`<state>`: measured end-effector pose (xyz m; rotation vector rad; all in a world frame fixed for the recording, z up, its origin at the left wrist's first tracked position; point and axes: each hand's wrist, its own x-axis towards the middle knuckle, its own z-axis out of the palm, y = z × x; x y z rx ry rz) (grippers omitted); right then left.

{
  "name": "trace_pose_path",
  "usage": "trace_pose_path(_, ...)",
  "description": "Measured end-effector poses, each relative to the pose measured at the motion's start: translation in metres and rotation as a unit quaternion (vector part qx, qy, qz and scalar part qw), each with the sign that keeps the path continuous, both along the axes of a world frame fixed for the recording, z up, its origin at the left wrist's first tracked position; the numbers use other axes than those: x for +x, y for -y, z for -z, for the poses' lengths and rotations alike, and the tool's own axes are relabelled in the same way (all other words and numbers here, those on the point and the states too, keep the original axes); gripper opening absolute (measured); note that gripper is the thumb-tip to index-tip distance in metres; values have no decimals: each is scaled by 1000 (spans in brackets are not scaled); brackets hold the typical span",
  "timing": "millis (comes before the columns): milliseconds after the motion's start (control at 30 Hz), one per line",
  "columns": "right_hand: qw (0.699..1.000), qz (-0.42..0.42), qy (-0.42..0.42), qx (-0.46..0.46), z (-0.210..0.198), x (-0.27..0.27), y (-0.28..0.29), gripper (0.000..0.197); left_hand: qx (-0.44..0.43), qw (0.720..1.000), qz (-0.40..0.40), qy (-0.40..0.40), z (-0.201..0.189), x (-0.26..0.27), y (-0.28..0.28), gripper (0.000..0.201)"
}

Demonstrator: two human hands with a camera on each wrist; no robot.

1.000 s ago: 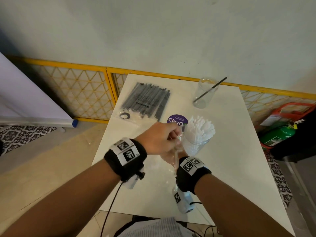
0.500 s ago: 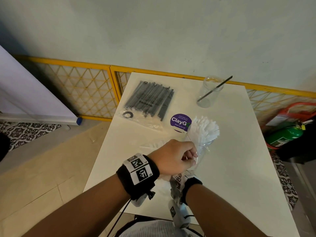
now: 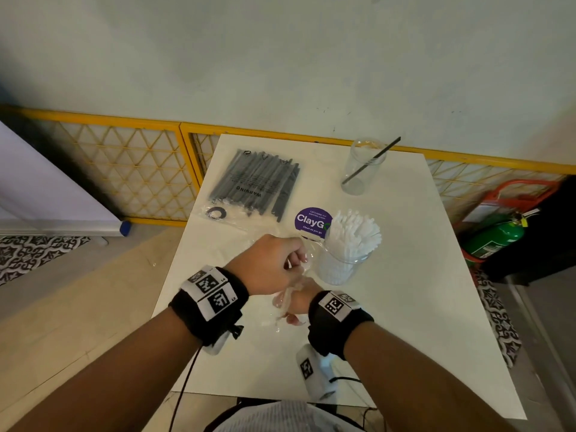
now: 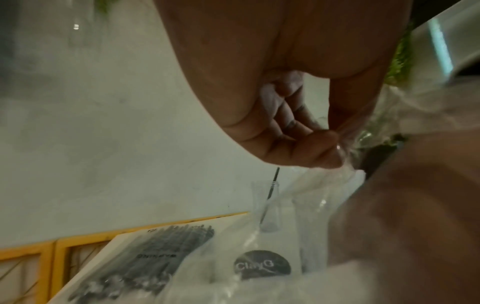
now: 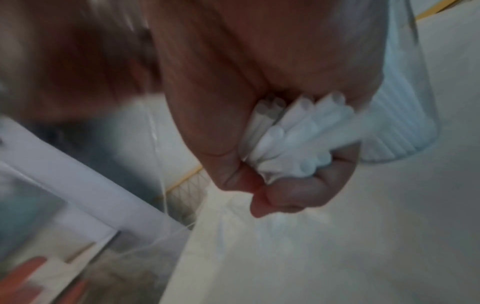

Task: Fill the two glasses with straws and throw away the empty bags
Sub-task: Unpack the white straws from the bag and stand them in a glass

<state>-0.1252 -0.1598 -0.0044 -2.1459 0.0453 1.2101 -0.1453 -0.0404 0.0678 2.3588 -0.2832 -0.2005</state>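
Over the near half of the table: both hands were bunched together, left one above the right.
Left hand (image 3: pixel 270 264): fingers curled, thumb and fingertips pinching the thin clear plastic bag (image 4: pixel 335 185) by its top edge.
Right hand (image 3: pixel 300 302): sat just under the left, clenched tight around the bag's lower end, and the wrist view showed a small bundle of white plastic straws (image 5: pixel 291 142) squeezed in that fist through the plastic.
Bag: pretty crumpled, stretched between the two hands, so not really empty.
Near glass (image 3: pixel 339 263): clear tumbler just right of the hands, upright, packed with white straws (image 3: pixel 355 232) fanning out over the rim. Couldn't tell if the bag touched it.
Far glass (image 3: pixel 363 166): clear tumbler near the back right corner, with one thin black straw (image 3: pixel 372 159) leaning in it, tip sticking out over the rim.
Other bag: flat clear packet of black straws (image 3: pixel 254 183) lying on the back left part of the white tabletop (image 3: pixel 420 307), "WARNING" printed on it, looked unopened.
Sticker: round purple "ClayGo" sticker (image 3: pixel 311 221) on the table between the black packet and the full glass.
Floor on the right: green fire extinguisher (image 3: pixel 495 236) beside the table.
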Motion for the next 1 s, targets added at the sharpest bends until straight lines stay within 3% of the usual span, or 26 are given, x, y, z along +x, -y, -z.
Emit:
trace_pose_path(100, 999, 13, -26, 28, -19, 4, 17, 3, -29, 998, -57, -16, 3, 9, -16, 11)
trace_pose_path(267, 993, -50, -96, 49, -36, 10, 87, 6, -80, 982, -136, -100, 12, 20, -26, 11)
trace_pose_path(367, 986, 50, -138, 81, -33, 7, 132, 8, -104, 971, -163, -142, 14, 22, -21, 9)
trace_pose_path(500, 953, 223, -107, 173, -29, -1, 167, 14, -108, 960, -177, -188, 19, 19, -9, 7)
trace_pose_path(567, 933, 270, -84, 221, -32, -2, 168, 16, -106, 949, -151, -254, 24, 15, -2, 11)
trace_pose_path(633, 928, 266, -59, 254, -39, -3, 160, 16, -27, 950, -76, -302, 27, 10, 6, 26)
trace_pose_path(700, 931, 240, -40, 273, -45, -4, 146, 15, 104, 961, -23, -257, 23, 9, 13, 52)
trace_pose_path(733, 933, 224, -31, 278, -47, -4, 138, 14, 101, 969, -28, -225, 17, 9, 17, 57)
trace_pose_path(800, 936, 192, -21, 293, -51, -5, 121, 14, -71, 976, -60, -196, 1, 10, 26, 62)
trace_pose_path(867, 938, 153, -10, 311, -55, -7, 104, 15, -264, 945, -90, -170, -12, 14, 36, 55)
trace_pose_path(1000, 932, 110, 45, 343, -63, -8, 74, 12, -440, 874, -151, -142, -36, 23, 51, 28)
